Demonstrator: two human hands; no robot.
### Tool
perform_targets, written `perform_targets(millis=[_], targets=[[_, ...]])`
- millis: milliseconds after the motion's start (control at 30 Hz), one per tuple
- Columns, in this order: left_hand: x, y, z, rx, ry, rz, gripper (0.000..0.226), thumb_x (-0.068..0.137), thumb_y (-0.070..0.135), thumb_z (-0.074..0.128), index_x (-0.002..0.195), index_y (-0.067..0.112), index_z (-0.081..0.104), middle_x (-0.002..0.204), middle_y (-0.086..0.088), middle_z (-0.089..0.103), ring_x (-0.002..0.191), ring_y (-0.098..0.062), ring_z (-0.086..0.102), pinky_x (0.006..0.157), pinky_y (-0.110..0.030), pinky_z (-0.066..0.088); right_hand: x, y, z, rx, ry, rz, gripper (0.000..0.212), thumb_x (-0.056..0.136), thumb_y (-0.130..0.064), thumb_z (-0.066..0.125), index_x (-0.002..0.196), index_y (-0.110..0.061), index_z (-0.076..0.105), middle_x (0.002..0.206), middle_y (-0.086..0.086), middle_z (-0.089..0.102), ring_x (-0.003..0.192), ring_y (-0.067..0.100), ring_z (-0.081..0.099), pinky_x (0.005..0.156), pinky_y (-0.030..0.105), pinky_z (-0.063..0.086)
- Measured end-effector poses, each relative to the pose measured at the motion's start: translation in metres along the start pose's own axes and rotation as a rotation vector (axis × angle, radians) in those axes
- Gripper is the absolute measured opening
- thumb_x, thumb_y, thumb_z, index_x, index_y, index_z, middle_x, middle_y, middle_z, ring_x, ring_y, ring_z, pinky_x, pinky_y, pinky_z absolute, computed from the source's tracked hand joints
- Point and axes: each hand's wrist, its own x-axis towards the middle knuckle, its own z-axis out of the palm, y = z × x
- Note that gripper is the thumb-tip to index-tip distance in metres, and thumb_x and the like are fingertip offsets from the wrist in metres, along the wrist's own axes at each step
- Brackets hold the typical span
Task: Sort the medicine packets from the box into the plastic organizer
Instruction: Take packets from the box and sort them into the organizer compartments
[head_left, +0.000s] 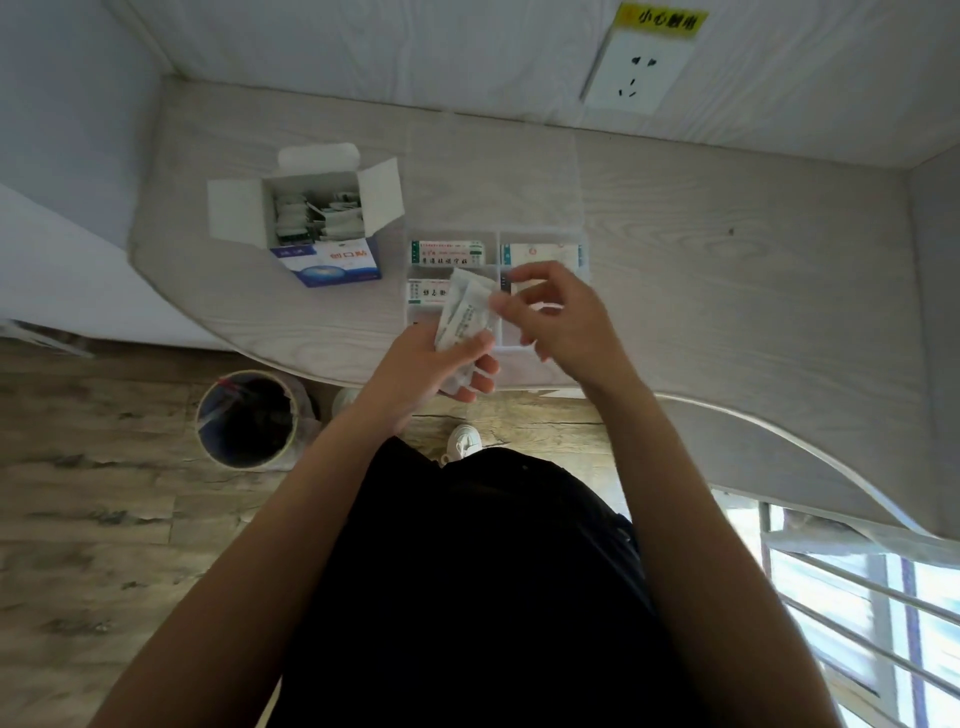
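Left hand palm up, fingers curled under small stack of medicine packets, thumb on top. Right hand pinches upper edge of that stack between thumb and fingertips. Both hands above near edge of clear plastic organizer on bench; several far compartments hold flat printed packs. Open blue-and-white box stands left of organizer, flaps spread, more packets inside. Wall socket behind bench. Lined bin on floor below bench edge.

Left hand holds packets over organizer; right hand pinches them.
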Motion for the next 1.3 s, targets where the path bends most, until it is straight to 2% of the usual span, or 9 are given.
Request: perform_targets(millis=[133, 267, 567, 667, 800, 967, 1100, 1233, 1300], targets=[[0.001, 0.007, 0.004, 0.105, -0.084, 0.055, 0.010, 0.093, 0.024, 0.053, 0.098, 0.017, 0.059, 0.081, 0.000, 0.069, 0.064, -0.012, 0.065, 0.052, -0.023, 0.052, -0.002, 0.002, 0.009, 0.139, 0.034, 0.032, 0.024, 0.080, -0.013, 0.072, 0.099, -0.010, 0.059, 0.082, 0.001, 0.063, 0.053, 0.005, 0.053, 0.045, 0.015, 0.042], [0.001, 0.008, 0.003, -0.091, -0.066, 0.009, 0.018, 0.099, 0.017, 0.039, 0.103, 0.018, 0.057, 0.089, -0.002, 0.072, 0.076, -0.020, 0.070, 0.059, -0.028, 0.056, 0.000, 0.009, 0.007, 0.277, 0.067, 0.029, 0.025, 0.080, -0.007, 0.070, 0.104, -0.003, 0.063, 0.084, 0.007, 0.067, 0.053, 0.008, 0.057, 0.047, 0.018, 0.044], [0.007, 0.009, -0.002, -0.004, 0.066, 0.081, 0.023, 0.089, 0.015, 0.059, 0.110, 0.007, 0.061, 0.092, -0.006, 0.071, 0.076, -0.021, 0.071, 0.061, -0.027, 0.056, 0.002, 0.016, 0.005, 0.338, 0.011, 0.020, 0.025, 0.082, -0.008, 0.069, 0.104, 0.004, 0.063, 0.086, 0.008, 0.061, 0.045, 0.006, 0.045, 0.044, 0.019, 0.040], [0.011, 0.013, -0.007, 0.037, 0.016, 0.045, 0.021, 0.087, 0.018, 0.061, 0.107, 0.011, 0.062, 0.094, -0.007, 0.072, 0.080, -0.024, 0.071, 0.067, -0.031, 0.057, 0.004, 0.015, 0.003, 0.339, -0.009, 0.018, 0.028, 0.083, -0.006, 0.067, 0.109, 0.001, 0.062, 0.092, 0.008, 0.061, 0.046, 0.006, 0.047, 0.046, 0.020, 0.043], [0.014, 0.019, -0.007, 0.092, -0.065, 0.023, 0.021, 0.091, 0.032, 0.051, 0.104, 0.019, 0.061, 0.095, -0.007, 0.072, 0.083, -0.023, 0.071, 0.073, -0.034, 0.058, 0.008, 0.013, -0.001, 0.345, 0.019, 0.003, 0.020, 0.085, -0.005, 0.065, 0.104, 0.002, 0.063, 0.085, 0.004, 0.061, 0.045, 0.005, 0.046, 0.044, 0.019, 0.042], [0.024, 0.024, -0.004, -0.087, 0.104, 0.016, 0.032, 0.099, 0.031, 0.038, 0.111, 0.008, 0.057, 0.095, -0.008, 0.069, 0.076, -0.017, 0.071, 0.064, -0.026, 0.058, 0.014, 0.014, -0.026, 0.517, 0.058, 0.001, 0.006, 0.087, -0.004, 0.060, 0.091, -0.005, 0.064, 0.083, 0.005, 0.066, 0.063, 0.009, 0.062, 0.063, 0.019, 0.053], [0.028, 0.025, -0.012, -0.141, 0.219, 0.031, 0.026, 0.098, 0.031, 0.042, 0.092, 0.015, 0.061, 0.084, 0.001, 0.070, 0.069, -0.009, 0.069, 0.060, -0.022, 0.056, 0.016, 0.017, -0.059, 0.645, 0.142, -0.040, 0.015, 0.079, -0.017, 0.063, 0.089, -0.006, 0.065, 0.089, 0.006, 0.071, 0.083, 0.019, 0.068, 0.078, 0.025, 0.054], [0.029, 0.023, -0.015, -0.073, 0.219, 0.062, 0.020, 0.098, 0.027, 0.043, 0.090, 0.017, 0.059, 0.069, 0.007, 0.068, 0.061, -0.005, 0.064, 0.060, -0.021, 0.054, 0.025, 0.021, -0.070, 0.539, 0.236, -0.015, 0.033, 0.078, -0.036, 0.063, 0.081, -0.003, 0.066, 0.083, 0.009, 0.069, 0.082, 0.020, 0.069, 0.080, 0.028, 0.055], [0.032, 0.022, -0.013, -0.062, 0.220, 0.063, 0.019, 0.098, 0.026, 0.043, 0.091, 0.016, 0.058, 0.071, 0.005, 0.066, 0.058, -0.004, 0.062, 0.057, -0.021, 0.054, 0.032, 0.026, -0.068, 0.382, 0.255, -0.020, 0.023, 0.081, -0.027, 0.068, 0.079, -0.005, 0.067, 0.082, 0.008, 0.069, 0.079, 0.017, 0.069, 0.081, 0.029, 0.055]])
